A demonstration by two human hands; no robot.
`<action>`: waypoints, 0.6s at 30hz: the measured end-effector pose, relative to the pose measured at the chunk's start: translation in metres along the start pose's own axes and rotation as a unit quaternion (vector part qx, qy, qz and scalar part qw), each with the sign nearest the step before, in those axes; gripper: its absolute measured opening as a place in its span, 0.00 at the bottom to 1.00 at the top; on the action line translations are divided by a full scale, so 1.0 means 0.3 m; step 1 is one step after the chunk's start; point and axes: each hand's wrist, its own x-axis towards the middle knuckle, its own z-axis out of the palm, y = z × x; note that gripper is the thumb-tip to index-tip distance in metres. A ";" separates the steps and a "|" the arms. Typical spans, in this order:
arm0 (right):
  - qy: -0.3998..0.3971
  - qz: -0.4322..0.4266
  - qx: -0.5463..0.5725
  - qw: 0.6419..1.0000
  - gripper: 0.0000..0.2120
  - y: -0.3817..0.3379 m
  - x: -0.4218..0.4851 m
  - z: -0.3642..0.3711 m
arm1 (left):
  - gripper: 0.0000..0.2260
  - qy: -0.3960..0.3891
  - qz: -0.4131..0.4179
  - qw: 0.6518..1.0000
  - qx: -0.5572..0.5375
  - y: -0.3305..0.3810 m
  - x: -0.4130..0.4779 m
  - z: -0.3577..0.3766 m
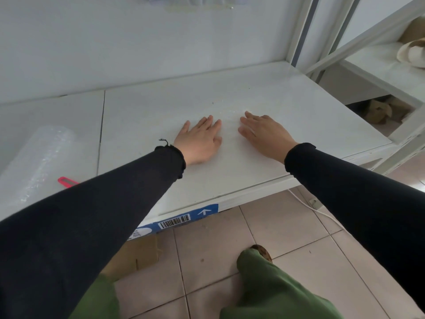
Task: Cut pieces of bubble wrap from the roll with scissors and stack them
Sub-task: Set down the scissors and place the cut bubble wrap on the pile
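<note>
My left hand (200, 139) and my right hand (264, 132) lie flat, palms down and fingers spread, on a nearly transparent piece of bubble wrap (230, 118) in the middle of the white table (299, 100). The wrap is hard to make out against the white top; only faint glints show between and beyond my fingers. The roll of bubble wrap (39, 162) lies at the left of the table. A red handle of the scissors (66, 181) pokes out from behind my left sleeve, next to the roll; the blades are hidden.
A white wall stands behind the table. White metal shelving (379, 72) rises at the right, holding a pale roll (411, 54). A cardboard box with a blue barcode label (177, 221) sits under the table's front edge. A white cable (317, 209) runs over the tiled floor.
</note>
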 end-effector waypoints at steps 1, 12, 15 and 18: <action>-0.003 0.003 0.006 1.000 0.23 -0.004 0.002 -0.002 | 0.24 0.011 -0.005 1.000 -0.005 0.008 0.009 -0.016; 0.105 -0.051 0.004 0.993 0.13 -0.011 0.017 0.035 | 0.13 0.158 0.061 0.982 -0.080 0.054 0.051 -0.001; 0.071 -0.083 0.010 0.994 0.15 0.033 0.007 0.011 | 0.22 0.095 0.084 0.991 -0.040 0.015 0.029 -0.004; 0.052 -0.099 -0.009 0.994 0.18 0.050 0.009 -0.003 | 0.23 0.120 0.105 0.986 0.039 -0.027 0.019 -0.013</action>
